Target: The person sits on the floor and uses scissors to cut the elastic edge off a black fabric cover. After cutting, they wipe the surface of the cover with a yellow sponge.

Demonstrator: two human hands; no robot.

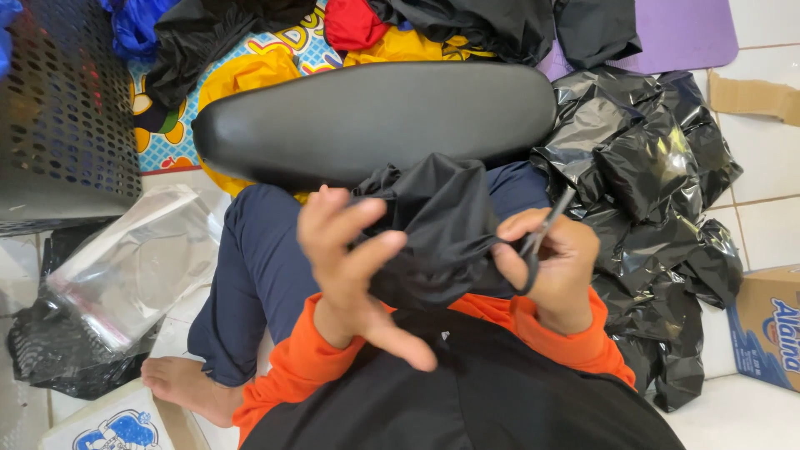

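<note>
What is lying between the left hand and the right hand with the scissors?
In the head view, bunched black fabric fills the stretch between the left hand and the right hand, which holds small scissors.

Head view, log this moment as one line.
left hand: grips black fabric | right hand: holds small scissors at fabric | black padded board behind

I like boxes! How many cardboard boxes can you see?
2: a blue-and-white cardboard box at the right edge, and a white cardboard box with blue print at the bottom left. Others may be hidden.

Black cloth (437, 225), orange sleeves (567, 337)
</note>
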